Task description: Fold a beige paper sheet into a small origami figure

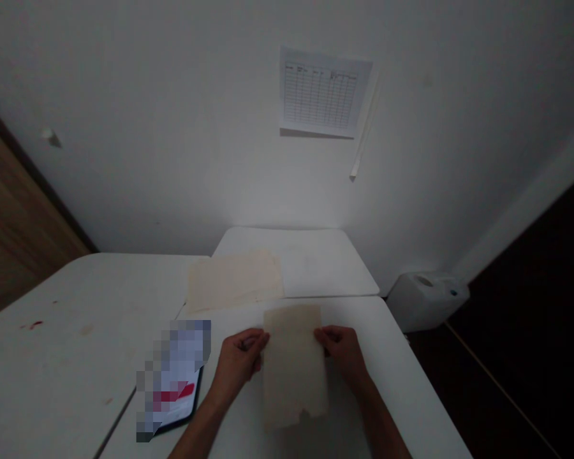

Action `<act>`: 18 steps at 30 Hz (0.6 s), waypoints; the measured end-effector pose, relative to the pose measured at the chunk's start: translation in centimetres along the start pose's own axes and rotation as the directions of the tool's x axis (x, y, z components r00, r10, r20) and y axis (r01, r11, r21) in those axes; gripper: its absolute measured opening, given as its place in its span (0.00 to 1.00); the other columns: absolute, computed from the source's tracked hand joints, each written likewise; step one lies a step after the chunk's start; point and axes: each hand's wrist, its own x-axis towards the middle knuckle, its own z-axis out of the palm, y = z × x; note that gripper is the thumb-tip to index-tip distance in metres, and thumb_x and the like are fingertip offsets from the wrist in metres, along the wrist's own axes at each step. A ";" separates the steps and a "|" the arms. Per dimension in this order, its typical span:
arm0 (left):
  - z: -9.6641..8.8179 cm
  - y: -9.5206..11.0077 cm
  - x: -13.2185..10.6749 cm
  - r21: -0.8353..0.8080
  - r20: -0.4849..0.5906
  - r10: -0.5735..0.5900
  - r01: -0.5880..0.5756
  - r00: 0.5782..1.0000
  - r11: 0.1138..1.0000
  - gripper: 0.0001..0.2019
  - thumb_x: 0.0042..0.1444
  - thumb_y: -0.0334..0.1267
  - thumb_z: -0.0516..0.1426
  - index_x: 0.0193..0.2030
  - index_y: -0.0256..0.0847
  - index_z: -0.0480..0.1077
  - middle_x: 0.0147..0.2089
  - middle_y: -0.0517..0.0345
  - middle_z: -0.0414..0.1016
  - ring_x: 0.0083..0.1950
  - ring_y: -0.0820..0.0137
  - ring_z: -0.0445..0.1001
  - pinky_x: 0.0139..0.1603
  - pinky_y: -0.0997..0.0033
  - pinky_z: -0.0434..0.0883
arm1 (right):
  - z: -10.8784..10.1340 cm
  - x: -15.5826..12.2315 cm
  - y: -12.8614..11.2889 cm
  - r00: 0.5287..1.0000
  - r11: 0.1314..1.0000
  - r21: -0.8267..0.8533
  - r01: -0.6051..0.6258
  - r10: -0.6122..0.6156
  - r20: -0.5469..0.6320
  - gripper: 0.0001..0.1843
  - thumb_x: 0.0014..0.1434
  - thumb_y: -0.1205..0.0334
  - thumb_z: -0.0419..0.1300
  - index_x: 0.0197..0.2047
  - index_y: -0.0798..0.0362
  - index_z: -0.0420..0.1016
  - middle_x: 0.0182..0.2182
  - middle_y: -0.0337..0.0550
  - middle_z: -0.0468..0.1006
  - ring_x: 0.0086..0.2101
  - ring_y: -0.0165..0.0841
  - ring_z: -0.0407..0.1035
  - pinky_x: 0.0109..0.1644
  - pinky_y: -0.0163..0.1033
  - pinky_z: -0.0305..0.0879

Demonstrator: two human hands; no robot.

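beige, rough-edged sheet of paper (294, 373) stands between the two hands, over the near white table top (402, 382), its lower edge torn and uneven. the left hand (239, 364) pinches the sheet's left edge and the right hand (342, 350) pinches its right edge, fingers curled on the paper at the same height.

just left of the left hand lies a dark-rimmed flat tablet (189, 408); its face cannot be read. on the wall hangs a white printed sheet with a ruled grid (321, 92), its writing too small to read.

one sheet is held. a loose pile of cream sheets (234, 280) lies beyond it, how many i cannot tell. three white table tops show, and one white box (425, 298) sits low at the right.
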 end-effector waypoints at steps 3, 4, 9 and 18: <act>0.1 -0.3 0.0 0.032 0.053 -0.016 0.014 0.998 0.999 0.23 0.46 0.57 0.61 0.33 0.35 0.74 0.11 0.66 0.62 0.10 0.79 0.52 0.11 0.80 0.47 | -0.1 0.0 -0.2 0.999 1.000 -0.009 0.021 -0.021 -0.043 0.26 0.48 0.40 0.65 0.32 0.58 0.82 0.28 0.50 0.81 0.28 0.38 0.74 0.31 0.39 0.69; 0.2 -0.4 0.0 0.046 0.074 -0.018 0.014 0.997 0.999 0.23 0.46 0.57 0.61 0.32 0.35 0.74 0.11 0.65 0.62 0.10 0.79 0.52 0.11 0.80 0.47 | -0.1 0.0 -0.2 0.998 1.000 -0.010 0.022 -0.023 -0.059 0.26 0.48 0.40 0.65 0.32 0.58 0.82 0.28 0.50 0.81 0.28 0.38 0.73 0.31 0.39 0.69; 0.3 -1.1 0.2 0.075 0.116 -0.011 0.002 0.993 0.997 0.24 0.46 0.59 0.60 0.31 0.34 0.75 0.13 0.64 0.63 0.12 0.78 0.56 0.12 0.79 0.50 | -0.2 0.2 -0.1 0.994 1.000 -0.004 0.006 -0.007 -0.110 0.26 0.47 0.40 0.65 0.32 0.58 0.82 0.27 0.49 0.81 0.27 0.37 0.73 0.29 0.37 0.68; 0.0 -1.2 0.2 0.078 0.079 0.007 -0.014 0.997 0.997 0.24 0.48 0.58 0.60 0.32 0.34 0.75 0.14 0.63 0.64 0.13 0.78 0.56 0.14 0.79 0.50 | 0.1 -0.1 -0.4 0.999 0.997 0.059 -0.045 0.047 -0.021 0.31 0.46 0.35 0.64 0.34 0.59 0.81 0.29 0.49 0.80 0.29 0.37 0.73 0.30 0.38 0.69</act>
